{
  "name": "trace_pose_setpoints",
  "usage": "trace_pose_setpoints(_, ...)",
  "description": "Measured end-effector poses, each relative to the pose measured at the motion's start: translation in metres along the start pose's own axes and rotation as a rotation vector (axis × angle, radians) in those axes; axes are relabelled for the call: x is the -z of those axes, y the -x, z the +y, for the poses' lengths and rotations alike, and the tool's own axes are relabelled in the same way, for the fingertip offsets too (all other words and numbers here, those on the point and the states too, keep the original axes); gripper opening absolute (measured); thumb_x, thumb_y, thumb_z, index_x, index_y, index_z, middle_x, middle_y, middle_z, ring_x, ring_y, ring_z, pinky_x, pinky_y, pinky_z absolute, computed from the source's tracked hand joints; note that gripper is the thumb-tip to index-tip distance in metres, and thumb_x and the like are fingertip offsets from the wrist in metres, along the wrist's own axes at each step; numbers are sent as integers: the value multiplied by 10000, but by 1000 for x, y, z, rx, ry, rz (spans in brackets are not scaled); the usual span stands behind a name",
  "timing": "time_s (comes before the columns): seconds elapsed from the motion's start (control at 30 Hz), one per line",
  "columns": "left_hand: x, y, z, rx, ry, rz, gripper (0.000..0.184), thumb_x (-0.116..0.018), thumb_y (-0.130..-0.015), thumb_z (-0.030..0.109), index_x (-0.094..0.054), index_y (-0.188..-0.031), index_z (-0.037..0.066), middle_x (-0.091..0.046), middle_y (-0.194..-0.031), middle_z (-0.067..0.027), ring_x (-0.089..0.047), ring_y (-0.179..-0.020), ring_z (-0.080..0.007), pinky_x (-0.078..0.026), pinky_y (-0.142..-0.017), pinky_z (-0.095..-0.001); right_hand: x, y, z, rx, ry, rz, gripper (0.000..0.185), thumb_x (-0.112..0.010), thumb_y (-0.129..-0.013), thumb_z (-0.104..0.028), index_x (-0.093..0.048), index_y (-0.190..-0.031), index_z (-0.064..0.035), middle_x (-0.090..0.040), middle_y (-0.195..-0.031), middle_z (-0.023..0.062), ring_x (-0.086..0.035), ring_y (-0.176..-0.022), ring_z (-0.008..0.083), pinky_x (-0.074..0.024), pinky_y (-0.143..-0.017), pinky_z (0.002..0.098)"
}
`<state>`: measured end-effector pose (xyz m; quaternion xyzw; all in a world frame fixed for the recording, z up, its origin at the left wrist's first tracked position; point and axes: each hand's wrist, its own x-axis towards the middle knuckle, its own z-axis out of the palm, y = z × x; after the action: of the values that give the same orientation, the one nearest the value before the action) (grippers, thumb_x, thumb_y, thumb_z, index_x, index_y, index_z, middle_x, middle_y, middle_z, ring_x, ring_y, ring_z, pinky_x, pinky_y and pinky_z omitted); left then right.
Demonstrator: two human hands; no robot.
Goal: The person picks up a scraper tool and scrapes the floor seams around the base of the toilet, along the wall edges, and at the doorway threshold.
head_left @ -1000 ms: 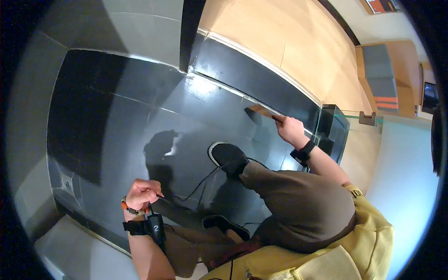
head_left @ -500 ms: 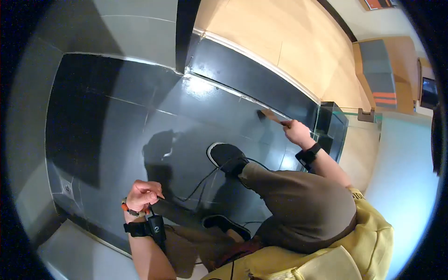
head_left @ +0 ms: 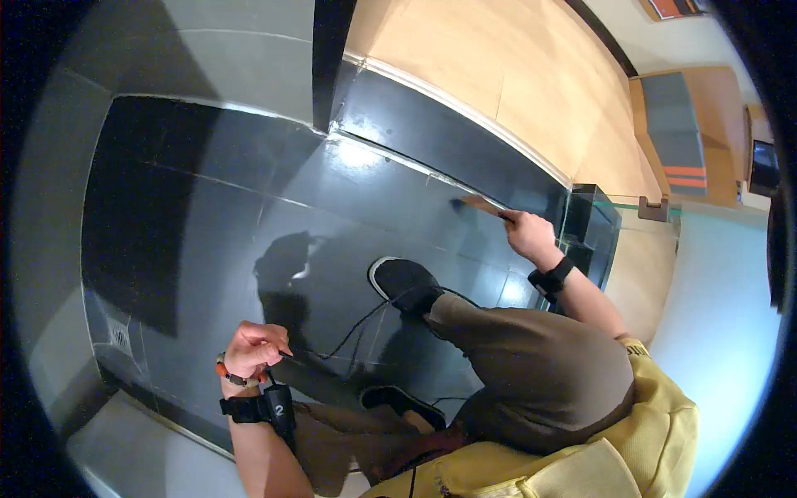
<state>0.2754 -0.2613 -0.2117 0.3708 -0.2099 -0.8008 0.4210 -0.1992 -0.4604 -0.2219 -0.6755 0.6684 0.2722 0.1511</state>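
My right hand [head_left: 531,235] is closed on the dark handle of a brush [head_left: 481,205] with a wooden-coloured body. The brush's dark end is at the tiled floor [head_left: 349,224], close to the pale joint below the dark step [head_left: 448,129]; motion blurs it slightly. At the lower left, my left hand [head_left: 256,349] is closed in a pinch on a thin black item, which seems to run into the black cord [head_left: 353,328]. Both wrists wear black straps with small devices.
My dark shoes [head_left: 404,282] stand on the floor, with the cord passing over one. A drain [head_left: 120,334] lies at the far left. On the right are a glass panel [head_left: 631,202] with a dark clamp and a bench [head_left: 689,137] beyond the step.
From one second ago, my right hand and the brush have shifted a little right along the joint. In the last half second the brush has tilted slightly. My left hand stays nearly in place.
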Motion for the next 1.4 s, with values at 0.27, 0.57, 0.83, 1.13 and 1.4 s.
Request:
trace_pose_setpoints(0.27,7,6,-9,23,5,49,340,-738,-736,256,-651,-744,-72,-526,-609,-78,-406,-490,-109,-275,-424,-246,-5,11,8,-11,-20,-2,295,-493,-827,-244,-641,-1078,-198,-649,-893,165,-624,-823,332,-494,-718,430)
trace_pose_setpoints(0.57,3,1,-2,3,-71,-1,345,-733,-741,265,-646,-739,-69,-545,-624,-78,-409,-489,-105,-270,-423,-241,-2,5,-5,183,39,63,298,-485,-827,-219,-626,-1090,-222,-648,-826,152,-624,-772,335,-498,-703,428)
trace_pose_setpoints(0.83,2,-1,-1,-23,-105,-36,362,-718,-758,290,-650,-750,-66,-541,-615,-78,-397,-471,-100,-278,-422,-250,17,-8,-18,272,115,140,266,-491,-809,-206,-648,-1023,-205,-653,-762,132,-634,-699,319,-502,-620,437)
trace_pose_setpoints(1.13,6,2,-8,-53,-49,42,353,-736,-722,287,-637,-708,-52,-555,-615,-131,-429,-465,-130,-293,-403,-252,29,-21,-1,184,224,-32,254,-501,-804,-239,-658,-1000,-206,-656,-807,147,-636,-761,326,-507,-685,429)
trace_pose_setpoints(1.4,6,4,-8,-22,-6,54,355,-729,-745,279,-643,-738,-66,-564,-635,-88,-421,-485,-106,-297,-444,-246,26,-18,5,216,148,14,253,-522,-799,-255,-660,-1002,-192,-657,-809,145,-632,-742,337,-508,-677,433)
